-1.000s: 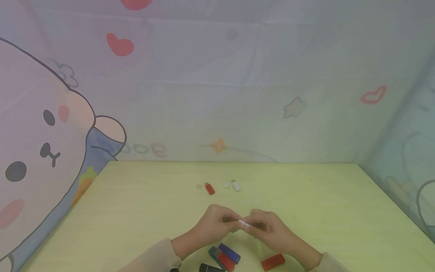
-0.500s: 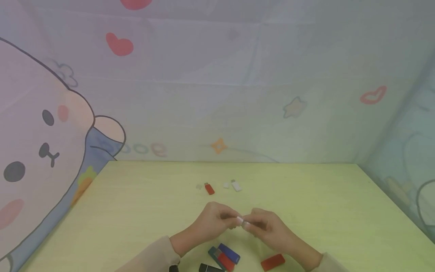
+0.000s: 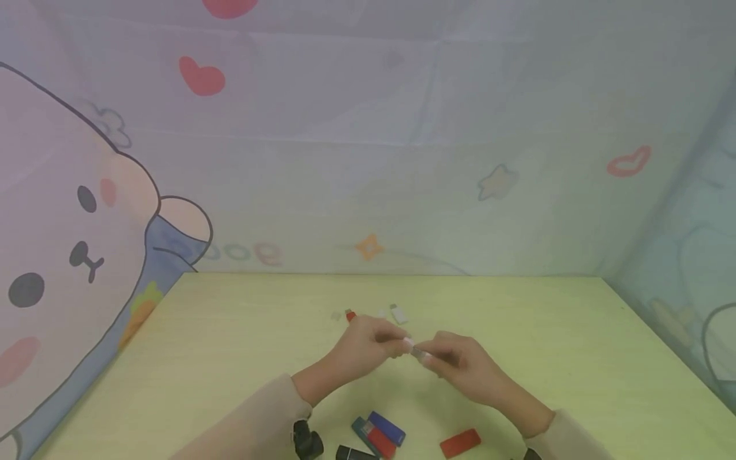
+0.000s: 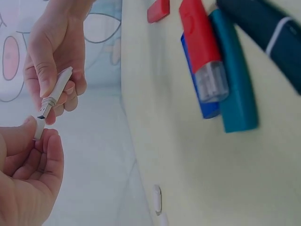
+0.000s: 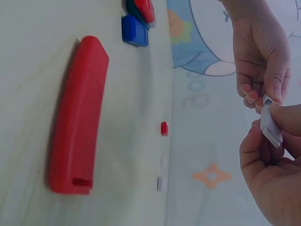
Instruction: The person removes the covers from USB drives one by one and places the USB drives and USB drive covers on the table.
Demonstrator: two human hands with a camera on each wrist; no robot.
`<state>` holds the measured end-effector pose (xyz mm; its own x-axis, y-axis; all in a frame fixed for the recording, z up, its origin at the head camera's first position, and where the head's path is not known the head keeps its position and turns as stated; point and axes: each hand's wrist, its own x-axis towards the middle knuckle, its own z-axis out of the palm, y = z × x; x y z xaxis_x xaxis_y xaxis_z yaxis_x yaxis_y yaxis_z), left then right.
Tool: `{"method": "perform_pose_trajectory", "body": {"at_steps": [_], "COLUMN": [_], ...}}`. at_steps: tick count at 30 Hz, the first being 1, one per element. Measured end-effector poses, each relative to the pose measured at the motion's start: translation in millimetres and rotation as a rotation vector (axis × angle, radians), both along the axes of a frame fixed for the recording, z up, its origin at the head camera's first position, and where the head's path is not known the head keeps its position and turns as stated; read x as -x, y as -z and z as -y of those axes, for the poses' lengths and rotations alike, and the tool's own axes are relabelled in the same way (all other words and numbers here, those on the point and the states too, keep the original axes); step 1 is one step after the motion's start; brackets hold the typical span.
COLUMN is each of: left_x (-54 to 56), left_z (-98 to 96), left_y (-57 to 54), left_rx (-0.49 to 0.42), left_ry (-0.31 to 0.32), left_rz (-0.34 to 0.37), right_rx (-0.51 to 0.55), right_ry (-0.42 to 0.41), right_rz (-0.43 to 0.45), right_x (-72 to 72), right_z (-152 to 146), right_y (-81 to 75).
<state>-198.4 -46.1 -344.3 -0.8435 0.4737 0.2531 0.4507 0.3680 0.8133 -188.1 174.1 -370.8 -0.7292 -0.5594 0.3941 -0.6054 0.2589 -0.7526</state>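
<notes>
Between thumb and fingers, my right hand (image 3: 462, 364) grips the body of a white USB stick (image 4: 60, 87). A small white cap (image 4: 39, 128) is pinched by my left hand (image 3: 365, 348). The stick's metal plug shows between the two hands, its tip right at the mouth of the cap. Both hands are raised above the table, fingertips close together. In the right wrist view the white body (image 5: 270, 126) points down from the right fingers, while the left fingers cover most of the cap.
Near me lie a red USB stick with a clear cap (image 3: 381, 441), a blue stick (image 3: 387, 428), a teal stick (image 4: 235, 84) and a black one (image 3: 353, 453). Another red stick (image 3: 460, 443) is to the right. Farther back are a white USB stick (image 3: 398, 314) and a red one (image 3: 350, 315).
Both hands have moved farther from me and slightly up in the head view. The white cap and stick, together a second ago, have come apart, baring the metal plug.
</notes>
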Motion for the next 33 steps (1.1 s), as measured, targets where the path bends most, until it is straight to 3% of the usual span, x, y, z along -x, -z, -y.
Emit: {"method": "perform_pose_trajectory", "body": {"at_steps": [9, 18, 33], "left_x": [14.1, 28.8, 59.5], "left_z": [-8.6, -16.3, -38.9], "left_y": [-13.9, -25.3, -30.2], "left_rx": [0.003, -0.04, -0.037], "left_ry": [-0.018, -0.042, -0.129], "left_rz": [-0.006, 0.045, 0.02], "right_rx": [-0.011, -0.016, 0.01], "right_ry": [0.1, 0.159, 0.25], "right_rz": [0.081, 0.031, 0.106], "right_x": [12.5, 31.8, 57.4], "right_z": [-9.8, -23.2, -31.1], "right_y": [-15.7, -25.0, -24.4]}}
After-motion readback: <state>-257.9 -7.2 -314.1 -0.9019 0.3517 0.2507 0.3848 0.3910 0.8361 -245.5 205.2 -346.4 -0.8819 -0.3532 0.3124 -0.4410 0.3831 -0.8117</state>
